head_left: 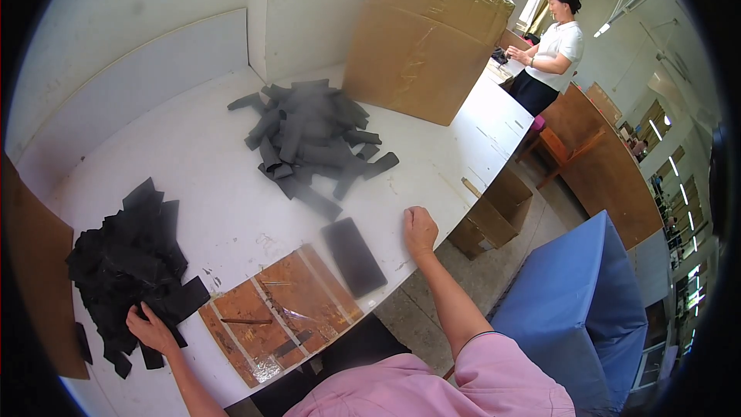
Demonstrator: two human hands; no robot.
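Observation:
My left hand (151, 330) rests on the near side of a heap of flat black fabric pieces (127, 255) at the left of the white table. Its fingers are apart and touch the cloth. My right hand (419, 231) is closed in a fist on the table by its right edge, and nothing shows sticking out of it. Between my hands lies a dark rectangular slab (353, 256), next to a worn brown board (270, 301) with pale strips and a thin dark stick. Farther back is a pile of rolled black fabric tubes (309, 131).
A large taped cardboard box (424, 38) stands at the back of the table. An opened carton (494, 216) sits on the floor to the right, near a blue cloth-covered bin (556, 309). Beyond, a person in a white shirt (559, 46) works at another table. A brown panel (35, 278) borders the left.

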